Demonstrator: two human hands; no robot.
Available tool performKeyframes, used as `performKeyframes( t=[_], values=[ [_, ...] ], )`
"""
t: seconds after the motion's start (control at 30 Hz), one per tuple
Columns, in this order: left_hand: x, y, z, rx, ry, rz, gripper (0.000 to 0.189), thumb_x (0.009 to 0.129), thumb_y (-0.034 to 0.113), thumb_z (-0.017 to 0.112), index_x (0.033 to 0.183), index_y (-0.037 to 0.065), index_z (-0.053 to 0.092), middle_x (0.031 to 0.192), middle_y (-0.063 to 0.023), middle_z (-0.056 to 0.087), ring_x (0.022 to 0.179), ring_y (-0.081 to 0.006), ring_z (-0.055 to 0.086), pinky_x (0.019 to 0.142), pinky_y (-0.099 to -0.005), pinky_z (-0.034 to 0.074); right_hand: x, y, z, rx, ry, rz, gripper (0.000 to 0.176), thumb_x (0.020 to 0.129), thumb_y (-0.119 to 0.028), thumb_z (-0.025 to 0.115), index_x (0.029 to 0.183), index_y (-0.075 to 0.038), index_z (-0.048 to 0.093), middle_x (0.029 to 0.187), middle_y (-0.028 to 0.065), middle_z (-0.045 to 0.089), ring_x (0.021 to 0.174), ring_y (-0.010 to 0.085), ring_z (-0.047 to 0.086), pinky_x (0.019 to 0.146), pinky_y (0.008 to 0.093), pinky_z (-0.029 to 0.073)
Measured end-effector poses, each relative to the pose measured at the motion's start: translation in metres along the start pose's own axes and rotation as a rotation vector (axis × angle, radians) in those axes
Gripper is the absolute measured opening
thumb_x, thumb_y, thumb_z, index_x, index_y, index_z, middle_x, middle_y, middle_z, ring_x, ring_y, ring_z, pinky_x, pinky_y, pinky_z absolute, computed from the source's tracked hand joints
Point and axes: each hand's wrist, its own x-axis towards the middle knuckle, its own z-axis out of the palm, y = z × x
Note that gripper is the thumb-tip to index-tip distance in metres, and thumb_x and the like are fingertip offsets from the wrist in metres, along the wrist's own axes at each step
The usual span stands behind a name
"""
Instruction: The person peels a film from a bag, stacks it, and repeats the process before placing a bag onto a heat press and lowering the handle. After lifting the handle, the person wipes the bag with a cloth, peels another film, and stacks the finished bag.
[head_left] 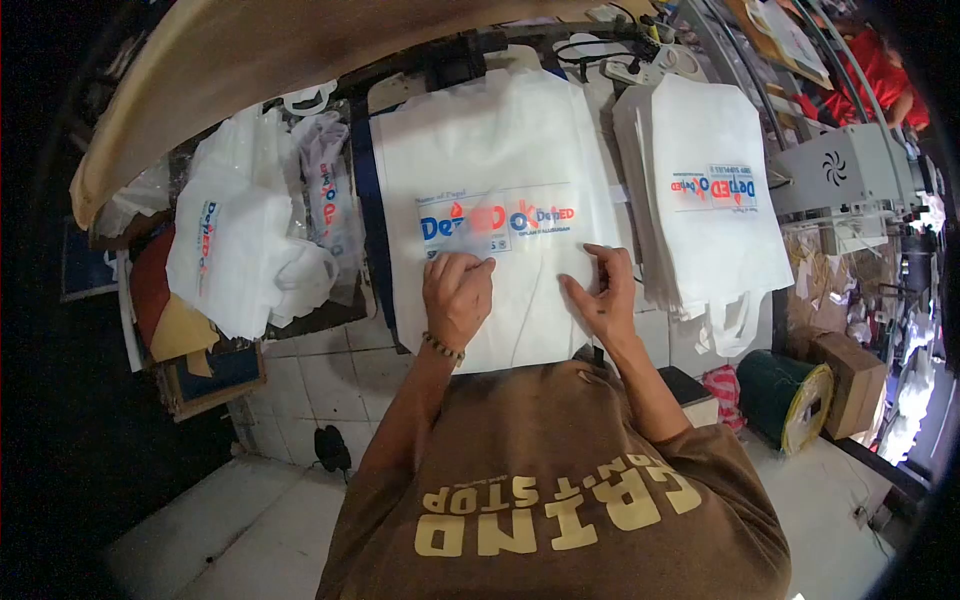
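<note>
Head view: a white non-woven tote bag [500,140] lies flat on a dark-blue-edged board [366,190] on the bench, straight in front of the person. Across its middle sits a clear printed film sheet [497,222].

The left hand [458,295], with a beaded bracelet at the wrist, is curled knuckles-up on the film's lower edge. I cannot tell whether it pinches the sheet or only presses it. The right hand [605,290] is released and flat, fingers spread on the bag just beside the film.

The work looks well under way. A neat stack of white printed bags [705,200] stands to the right, and a looser heap of white printed bags [235,245] lies to the left. The bag in hand seems to be at the placing stage, because its lettering shows doubled, as if film and print are not yet aligned.

"DepED" reads in blue and red on the film and on both piles; the smaller lines are too fine to read. The brown T-shirt [560,480] carries cream letters, seen upside down, that appear to say "GRIND NON-STOP".
</note>
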Motion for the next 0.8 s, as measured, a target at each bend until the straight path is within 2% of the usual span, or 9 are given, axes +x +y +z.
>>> performKeyframes(
  t=[0.23, 0.37, 0.5, 0.57, 0.6, 0.7, 0.73, 0.77, 0.8],
  values=[
    [0.016, -0.01, -0.01, 0.046, 0.052, -0.062, 0.014, 0.075, 0.003, 0.076, 0.088, 0.009, 0.074, 0.084, -0.0033, 0.061, 0.083, -0.0262, 0.06, 0.075, -0.0409, 0.046, 0.001, -0.001, -0.001, -0.011, -0.007, 0.008, 0.053, 0.071, -0.009, 0.086, 0.117, -0.002, 0.062, 0.097, 0.0099, 0.055, 0.078, 0.0199, 0.053, 0.069, 0.0314, 0.046],
    [0.02, -0.014, -0.01, 0.032, -0.006, -0.159, 0.011, 0.078, 0.004, 0.073, 0.089, 0.008, 0.074, 0.086, -0.0044, 0.064, 0.087, -0.0271, 0.06, 0.077, -0.0432, 0.047, 0.001, -0.002, -0.001, -0.036, -0.016, 0.02, 0.053, 0.071, -0.009, 0.087, 0.117, -0.002, 0.062, 0.097, 0.0104, 0.055, 0.079, 0.0203, 0.054, 0.069, 0.0316, 0.046],
    [0.009, -0.02, -0.003, -0.091, -0.14, 0.006, 0.009, 0.081, 0.007, 0.073, 0.09, 0.008, 0.074, 0.087, -0.0059, 0.065, 0.09, -0.0276, 0.061, 0.078, -0.044, 0.047, 0.0, 0.002, 0.001, -0.037, -0.015, 0.014, 0.053, 0.071, -0.009, 0.086, 0.117, -0.001, 0.061, 0.098, 0.0098, 0.056, 0.079, 0.0192, 0.054, 0.07, 0.0309, 0.046],
    [0.012, -0.036, -0.001, 0.165, 0.037, -0.202, 0.011, 0.083, 0.009, 0.074, 0.093, 0.008, 0.073, 0.09, -0.0079, 0.066, 0.091, -0.0288, 0.061, 0.082, -0.0439, 0.047, -0.002, 0.006, 0.001, 0.023, -0.014, 0.015, 0.052, 0.074, -0.008, 0.085, 0.118, 0.0, 0.06, 0.098, 0.0083, 0.055, 0.079, 0.0158, 0.053, 0.071, 0.0284, 0.045],
    [0.027, -0.029, -0.01, 0.221, 0.138, -0.191, 0.016, 0.083, 0.01, 0.074, 0.099, 0.008, 0.072, 0.098, -0.0105, 0.066, 0.092, -0.0305, 0.061, 0.086, -0.0434, 0.047, -0.003, 0.004, -0.001, 0.013, -0.007, 0.022, 0.052, 0.074, -0.008, 0.085, 0.118, 0.0, 0.06, 0.098, 0.0083, 0.055, 0.079, 0.0158, 0.053, 0.071, 0.0284, 0.045],
    [0.046, -0.011, -0.018, 0.189, 0.107, -0.21, 0.023, 0.082, 0.01, 0.075, 0.104, 0.007, 0.071, 0.106, -0.0118, 0.066, 0.096, -0.0312, 0.061, 0.088, -0.0444, 0.046, 0.0, -0.002, -0.005, 0.23, -0.018, 0.143, 0.043, 0.08, -0.01, 0.081, 0.118, -0.002, 0.062, 0.1, 0.0091, 0.059, 0.086, 0.0177, 0.057, 0.075, 0.0295, 0.047],
    [0.043, -0.012, -0.011, 0.025, -0.041, -0.15, 0.028, 0.081, 0.012, 0.077, 0.107, 0.006, 0.071, 0.11, -0.011, 0.065, 0.103, -0.0309, 0.059, 0.09, -0.0449, 0.046, 0.0, -0.002, -0.006, 0.319, -0.025, 0.256, 0.041, 0.082, -0.009, 0.079, 0.119, -0.002, 0.062, 0.098, 0.0064, 0.059, 0.085, 0.0142, 0.055, 0.074, 0.0267, 0.046],
    [0.044, -0.005, -0.006, 0.023, -0.04, -0.15, 0.028, 0.081, 0.012, 0.077, 0.107, 0.006, 0.071, 0.11, -0.011, 0.065, 0.103, -0.0309, 0.059, 0.09, -0.0449, 0.046, 0.001, -0.002, -0.008, 0.409, -0.031, 0.37, 0.04, 0.083, -0.007, 0.078, 0.119, -0.002, 0.062, 0.096, 0.0036, 0.059, 0.083, 0.0108, 0.054, 0.074, 0.0239, 0.045],
    [0.047, 0.009, 0.003, -0.204, -0.137, -0.16, 0.029, 0.08, 0.014, 0.078, 0.107, 0.005, 0.071, 0.112, -0.0103, 0.066, 0.104, -0.0306, 0.06, 0.092, -0.0449, 0.046, 0.004, -0.003, -0.013, 0.405, -0.102, 0.368, 0.046, 0.087, -0.003, 0.072, 0.13, -0.003, 0.056, 0.098, 0.0043, 0.063, 0.086, 0.0114, 0.058, 0.078, 0.0248, 0.048]
  ],
)
